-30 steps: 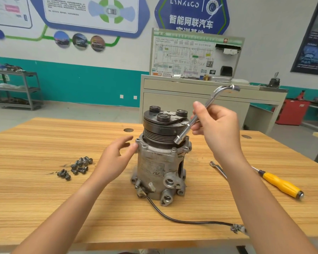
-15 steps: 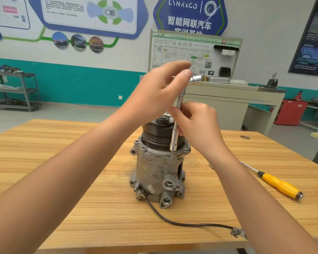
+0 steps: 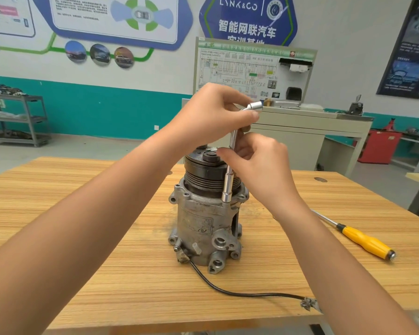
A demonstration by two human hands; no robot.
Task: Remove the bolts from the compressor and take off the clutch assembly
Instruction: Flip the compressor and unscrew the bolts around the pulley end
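A grey metal compressor (image 3: 198, 226) stands upright in the middle of the wooden table (image 3: 107, 262), with the black clutch assembly (image 3: 203, 170) on its top. An L-shaped socket wrench (image 3: 228, 187) stands upright, its lower socket on a bolt at the compressor's upper right flange. My left hand (image 3: 215, 114) grips the wrench's bent upper end. My right hand (image 3: 257, 163) pinches the vertical shaft just above the clutch. A black cable (image 3: 240, 292) runs from the compressor's base toward the front right.
A yellow-handled screwdriver (image 3: 363, 240) lies on the table to the right. My left forearm crosses the left half of the table and hides what lies there. Behind the table stand a beige bench (image 3: 300, 131) and a metal shelf (image 3: 17, 117).
One second ago my left hand rested on the compressor body and the wrench was tilted. The left hand has risen to the wrench's top, and the wrench now stands upright on the bolt.
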